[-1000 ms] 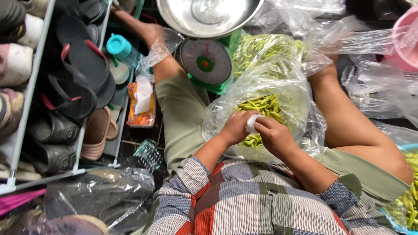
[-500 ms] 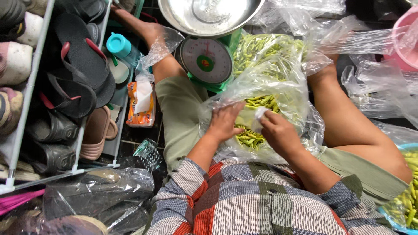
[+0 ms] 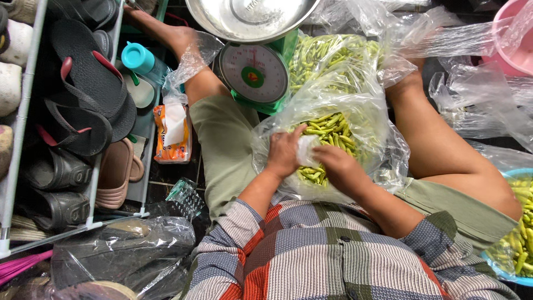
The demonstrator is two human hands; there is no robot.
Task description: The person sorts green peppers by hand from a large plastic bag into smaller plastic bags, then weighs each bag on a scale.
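both hands (image 3: 311, 158) grip the plastic bag (image 3: 355, 100); green chillies (image 3: 330, 130) just beyond fingers (image 3: 297, 132)

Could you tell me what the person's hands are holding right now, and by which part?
Both hands, left and right, grip the clear plastic bag of green chillies by its bunched film near the top.

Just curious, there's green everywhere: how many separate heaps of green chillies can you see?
3: one in the clear bag under both hands, one in the bag behind it beside the scale, one in the blue basin at far right. More may be hidden.
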